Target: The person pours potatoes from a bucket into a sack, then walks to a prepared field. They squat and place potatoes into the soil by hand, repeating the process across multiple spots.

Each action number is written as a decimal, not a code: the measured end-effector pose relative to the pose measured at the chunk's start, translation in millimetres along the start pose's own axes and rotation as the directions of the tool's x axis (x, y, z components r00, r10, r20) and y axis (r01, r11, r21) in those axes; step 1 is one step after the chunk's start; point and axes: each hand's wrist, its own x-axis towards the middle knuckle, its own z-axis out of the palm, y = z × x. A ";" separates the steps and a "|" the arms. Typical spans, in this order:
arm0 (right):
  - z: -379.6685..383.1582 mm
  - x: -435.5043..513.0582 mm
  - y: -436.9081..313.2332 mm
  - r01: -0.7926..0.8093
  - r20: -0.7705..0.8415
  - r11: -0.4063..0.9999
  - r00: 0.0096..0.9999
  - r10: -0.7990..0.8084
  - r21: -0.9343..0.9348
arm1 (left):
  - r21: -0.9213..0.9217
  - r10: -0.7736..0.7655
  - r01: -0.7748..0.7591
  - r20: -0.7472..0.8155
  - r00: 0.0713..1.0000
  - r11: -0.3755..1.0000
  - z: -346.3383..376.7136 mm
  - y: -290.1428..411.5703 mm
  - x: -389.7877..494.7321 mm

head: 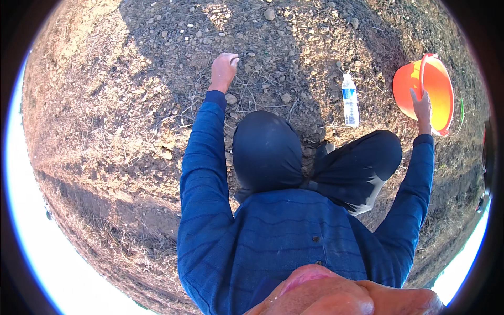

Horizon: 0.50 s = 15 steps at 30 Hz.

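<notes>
My left hand (225, 71) is closed into a loose fist over the dry, stony soil (252, 84), left of the middle. Nothing shows sticking out of it, and the inside of its palm is hidden. Far to the right, my right hand (422, 107) grips an orange plastic bucket (407, 84) where its handle (422, 75) comes down near the rim. The bucket tilts with its mouth turned to the right, and its bottom inside is only partly seen. A clear plastic water bottle (350, 103) with a blue label lies on the ground between my knees and the bucket.
Dry stems (248, 96) and clods are scattered before my knees, and a larger stone (269, 15) lies further off. My bent knees (267, 145) are close to the ground. A dark object (488, 157), cut off and unclear, stands at the right rim.
</notes>
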 end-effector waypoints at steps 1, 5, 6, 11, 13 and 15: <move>6.9 7.5 -8.3 0.009 0.012 1.000 1.000 -0.009 0.018 | 0.014 0.002 -0.002 0.013 1.000 1.000 11.0 -4.3 -2.5; 14.5 29.5 -26.9 0.037 -0.004 0.999 0.999 -0.037 0.015 | 0.154 0.140 -0.144 0.037 0.990 0.978 53.2 -13.9 9.9; 21.9 34.5 -39.4 0.066 -0.012 0.998 0.998 -0.065 0.026 | 0.195 0.029 -0.037 0.043 0.999 0.980 62.9 -25.1 2.8; 12.8 30.4 -17.2 0.042 -0.035 0.997 0.999 -0.040 0.059 | 0.365 0.089 -0.088 0.015 0.996 0.927 79.1 0.1 13.3; 8.5 21.2 -27.6 -0.006 0.020 1.000 1.000 0.006 0.009 | 0.321 -0.010 -0.004 0.042 0.999 0.947 69.2 10.3 5.2; 6.7 21.8 -38.0 -0.012 0.029 1.000 0.999 0.012 0.004 | 0.174 -0.100 0.101 -0.014 0.995 0.980 56.4 16.9 -2.4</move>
